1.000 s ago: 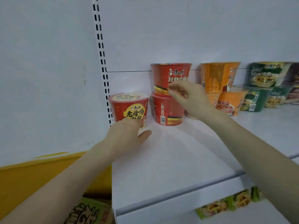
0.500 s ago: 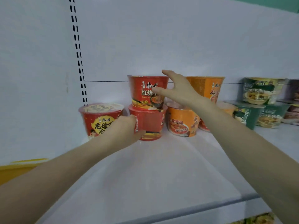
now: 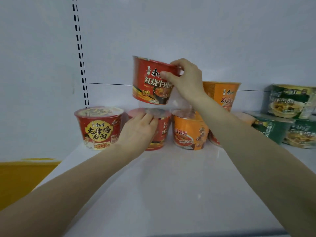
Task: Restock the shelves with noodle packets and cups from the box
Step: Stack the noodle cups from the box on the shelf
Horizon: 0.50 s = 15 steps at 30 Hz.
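Fingers: The right hand's fingers [image 3: 177, 63] curl over the rim of the raised red cup [image 3: 150, 82], with the thumb pressed to its printed wall. The right hand [image 3: 187, 82] has the cup in a firm pinch.
Left hand: The left hand [image 3: 136, 132] wraps the lower red cup [image 3: 162, 132], fingertips bent over the near edge of its lid and palm against its side.
Position: The raised red cup hangs tilted in the air near the back edge of the shelf [image 3: 171, 185]. Its base is just above the lower red cup's lid, not touching it.
Look: Red wall, white Chinese lettering, a chef logo, a gold badge and a picture of a noodle bowl; glossy wrap.
Row: Along the back edge stand the chicken-soup cup [image 3: 99, 129] at the left end, then the lower red cup, then the front orange cup [image 3: 188, 132]. The rear orange cup [image 3: 222, 94] and the stacked green cups [image 3: 289, 101] are further right.
Room: A broad stretch of white board runs from the row to the front edge, crossed by both forearms. The plain back panel [image 3: 171, 31] rises high above the cups.
Edges: The slotted upright [image 3: 79, 53] marks the left side; a yellow panel [image 3: 22, 177] sits below the left edge.
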Tool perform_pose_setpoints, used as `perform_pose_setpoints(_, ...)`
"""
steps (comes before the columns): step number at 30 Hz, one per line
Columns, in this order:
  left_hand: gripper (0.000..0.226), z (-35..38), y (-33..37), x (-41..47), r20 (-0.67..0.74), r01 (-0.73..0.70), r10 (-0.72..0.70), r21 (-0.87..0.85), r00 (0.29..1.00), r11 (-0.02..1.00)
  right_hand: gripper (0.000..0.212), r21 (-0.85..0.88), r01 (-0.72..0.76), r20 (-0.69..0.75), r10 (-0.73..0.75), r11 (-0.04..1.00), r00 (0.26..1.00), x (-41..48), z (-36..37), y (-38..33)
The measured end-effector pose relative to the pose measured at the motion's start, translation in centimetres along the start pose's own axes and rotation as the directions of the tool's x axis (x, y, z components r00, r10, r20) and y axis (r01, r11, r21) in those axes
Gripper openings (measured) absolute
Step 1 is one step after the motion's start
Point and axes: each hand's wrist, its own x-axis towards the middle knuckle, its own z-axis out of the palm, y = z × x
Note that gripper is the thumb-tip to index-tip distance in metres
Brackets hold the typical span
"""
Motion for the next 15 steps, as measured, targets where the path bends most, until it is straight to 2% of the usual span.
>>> perform_pose_setpoints(4,0.055,-0.1,1.0,1.7,-0.003,0.064,-0.064,-0.006,0.998,0.998,0.038,-0.004,0.0,0.005,0.0,1.0,1.0,0.6,-1.3,-0.1)
perform_pose_setpoints(7,0.044,-0.2,0.6,1.9,-0.014,0.127,-0.129,-0.107,0.992,0.986,0.038,-0.02,0.0,0.006,0.0,1.0,1.0,0.6,-1.5,0.3)
perform_pose_setpoints(11,0.023,-0.4,-1.8,-0.1,-0.048,0.073,-0.096,-0.349,0.994,0.934,0.039,-0.021,-0.002,-0.005,0.002,1.0,1.0,0.5,-1.7,0.6)
perform_pose_setpoints(13,0.018,-0.4,-3.2,-1.0,-0.039,0.073,-0.095,-0.386,0.995,0.92,0.038,-0.011,-0.007,0.002,0.007,1.0,1.0,0.5,-1.5,0.7)
perform_pose_setpoints(15,0.018,-0.5,-3.9,-1.6,-0.032,0.127,-0.152,-0.399,0.988,0.908,0.038,-0.005,-0.006,0.006,0.006,1.0,1.0,0.4,-1.3,0.7)
